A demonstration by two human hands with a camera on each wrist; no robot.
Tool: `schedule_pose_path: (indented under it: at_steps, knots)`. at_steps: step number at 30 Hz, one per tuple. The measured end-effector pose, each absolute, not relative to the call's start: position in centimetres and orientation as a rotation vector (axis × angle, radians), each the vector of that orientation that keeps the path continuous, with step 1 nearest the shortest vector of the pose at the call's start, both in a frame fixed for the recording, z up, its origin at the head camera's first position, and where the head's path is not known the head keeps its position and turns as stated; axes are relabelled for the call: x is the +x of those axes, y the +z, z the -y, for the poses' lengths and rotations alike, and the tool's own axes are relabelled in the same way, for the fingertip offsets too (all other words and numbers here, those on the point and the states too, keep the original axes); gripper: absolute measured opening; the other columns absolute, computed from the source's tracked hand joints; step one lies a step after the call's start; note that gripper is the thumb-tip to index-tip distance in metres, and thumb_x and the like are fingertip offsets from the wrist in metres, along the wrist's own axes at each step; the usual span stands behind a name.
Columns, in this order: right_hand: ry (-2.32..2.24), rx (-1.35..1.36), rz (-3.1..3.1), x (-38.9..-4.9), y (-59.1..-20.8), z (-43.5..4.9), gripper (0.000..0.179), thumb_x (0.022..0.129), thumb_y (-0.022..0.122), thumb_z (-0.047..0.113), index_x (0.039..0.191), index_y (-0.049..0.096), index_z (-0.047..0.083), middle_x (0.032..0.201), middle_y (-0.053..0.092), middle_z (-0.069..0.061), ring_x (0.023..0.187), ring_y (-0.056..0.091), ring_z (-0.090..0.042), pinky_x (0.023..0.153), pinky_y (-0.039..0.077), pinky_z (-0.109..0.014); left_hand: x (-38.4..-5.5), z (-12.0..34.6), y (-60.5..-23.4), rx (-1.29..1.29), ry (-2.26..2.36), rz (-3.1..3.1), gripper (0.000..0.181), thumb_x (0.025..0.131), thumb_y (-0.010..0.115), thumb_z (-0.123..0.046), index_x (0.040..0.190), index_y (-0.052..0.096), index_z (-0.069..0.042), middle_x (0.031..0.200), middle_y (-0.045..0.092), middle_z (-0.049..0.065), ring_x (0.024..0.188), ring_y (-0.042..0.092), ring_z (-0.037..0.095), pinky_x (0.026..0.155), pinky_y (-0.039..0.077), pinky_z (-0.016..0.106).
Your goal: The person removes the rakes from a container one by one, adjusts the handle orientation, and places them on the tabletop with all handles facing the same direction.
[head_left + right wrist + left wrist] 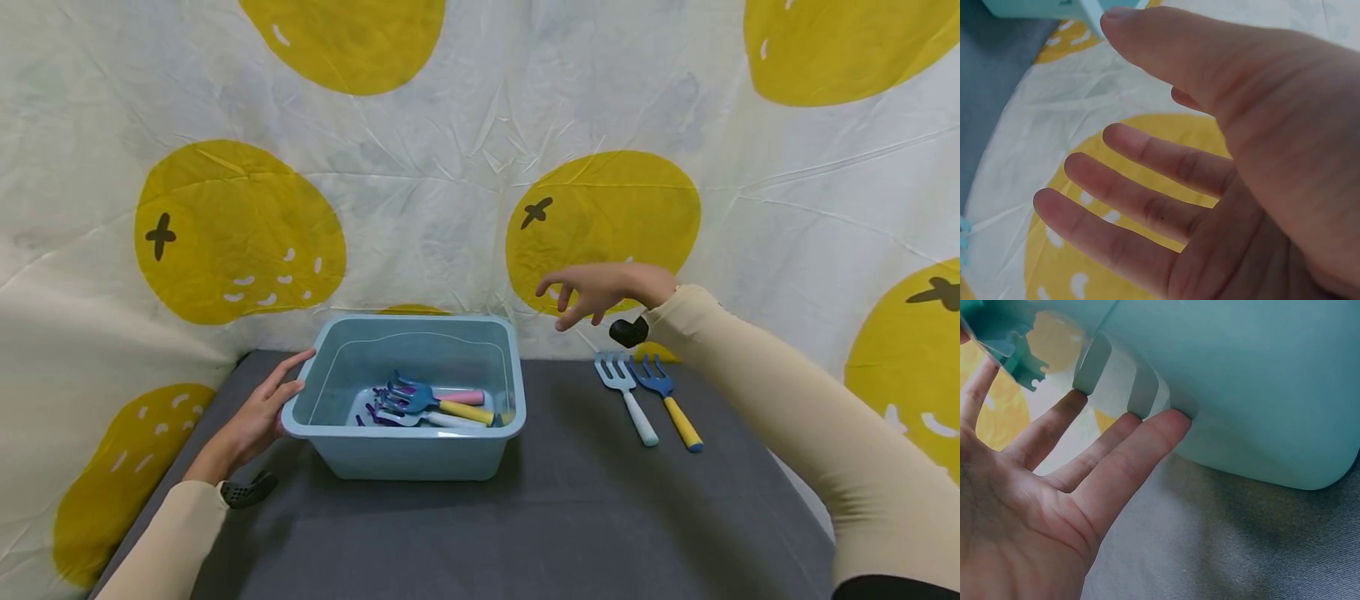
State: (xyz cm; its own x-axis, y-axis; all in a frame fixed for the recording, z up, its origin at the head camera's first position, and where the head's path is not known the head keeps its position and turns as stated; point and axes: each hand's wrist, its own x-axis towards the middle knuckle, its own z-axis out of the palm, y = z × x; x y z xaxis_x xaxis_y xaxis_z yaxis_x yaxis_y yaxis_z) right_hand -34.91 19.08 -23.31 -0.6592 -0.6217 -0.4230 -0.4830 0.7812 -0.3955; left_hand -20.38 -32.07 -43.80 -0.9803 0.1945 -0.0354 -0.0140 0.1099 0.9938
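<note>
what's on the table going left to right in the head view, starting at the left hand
Left hand → bin → loose pale fork → loose blue fork

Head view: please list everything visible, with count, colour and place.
Sheet: one, white and yellow, background
Table: one, dark grey, lower half
Tub: one, light blue, left of centre
Tools: at least three, mixed colours, inside tub
Pale fork: one, light blue and white, right of tub
Blue fork: one, yellow-handled, right of pale fork
Cut-off item: one, black, bottom right
Wrist devices: two, black, wrists
Sleeves: two, beige, arms
Left hand: one, touching tub's left side
Right hand: one, raised, right of tub
</note>
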Motion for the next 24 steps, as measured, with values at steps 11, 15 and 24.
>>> schedule_pose_path:
  at_steps: [11,15,24]
  knots:
    - [-0.274,-0.9,-2.373,-34.9,-23.7,-13.4,0.07,0.094,0.077,0.024,0.152,0.039,0.019,0.137,0.055,-0.021,0.114,0.062,-0.031,0.087,0.058,-0.045,-20.1,31.9,-43.6,0.171,1.971,-2.233,0.057,0.111,0.043,-0.037,0.163,0.02,-0.036,0.15,0.026,0.015,0.094,0.064,0.017,0.079,0.059,0.042]
    - [-0.293,-0.958,-2.333,-35.0,-24.8,-11.0,0.07,0.093,0.079,0.022,0.151,0.041,0.017,0.138,0.055,-0.022,0.109,0.065,-0.029,0.086,0.059,-0.043,-20.1,32.0,-43.8,0.175,1.977,-2.233,0.057,0.111,0.043,-0.037,0.163,0.02,-0.035,0.149,0.027,0.015,0.092,0.064,0.017,0.079,0.059,0.042]
    - [-0.266,-1.053,-2.254,-35.1,-27.6,-6.5,0.069,0.093,0.079,0.026,0.151,0.043,0.024,0.129,0.061,-0.011,0.104,0.067,-0.022,0.081,0.06,-0.042,-20.5,32.0,-44.0,0.178,1.987,-2.234,0.056,0.111,0.044,-0.037,0.163,0.021,-0.036,0.151,0.026,0.013,0.097,0.064,0.023,0.079,0.059,0.043]
